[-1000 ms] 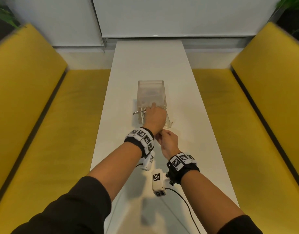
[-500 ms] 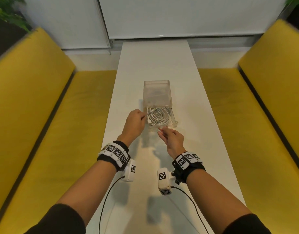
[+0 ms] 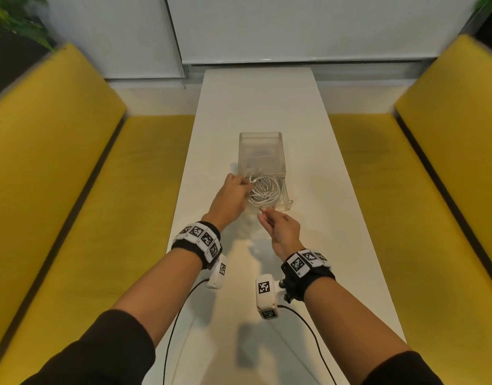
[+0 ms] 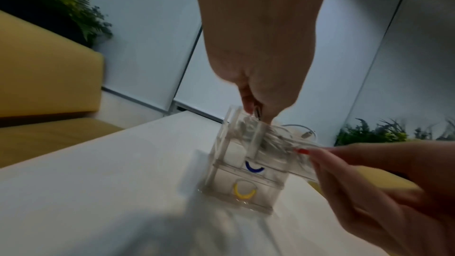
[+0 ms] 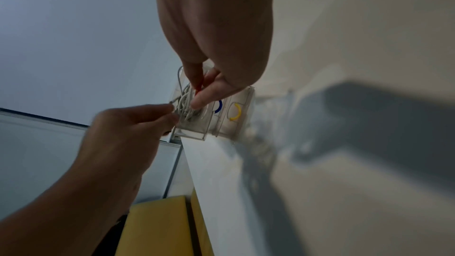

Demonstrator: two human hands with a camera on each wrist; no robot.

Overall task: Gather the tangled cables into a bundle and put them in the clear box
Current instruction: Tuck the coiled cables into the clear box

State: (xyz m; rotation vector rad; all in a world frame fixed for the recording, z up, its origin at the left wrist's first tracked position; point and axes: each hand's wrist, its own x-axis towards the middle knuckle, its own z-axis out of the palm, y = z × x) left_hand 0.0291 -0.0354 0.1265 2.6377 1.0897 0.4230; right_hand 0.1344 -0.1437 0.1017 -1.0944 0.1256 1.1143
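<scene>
White cables (image 3: 265,192) lie coiled in the pulled-out drawer of the clear box (image 3: 261,154) on the counter (image 3: 336,218).
The left hand (image 3: 230,200) pinches a cable end, its fingertips hidden; half a second ago it was outside the drawer. The right hand (image 3: 279,227), fingers relaxed, touches the near wall.

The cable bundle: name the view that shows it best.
The head view: the cable bundle lies coiled in the open top drawer of the clear box, seen whole from above. Left wrist view shows it blurred through the clear walls; right wrist view shows it partly hidden by the right hand.
</scene>
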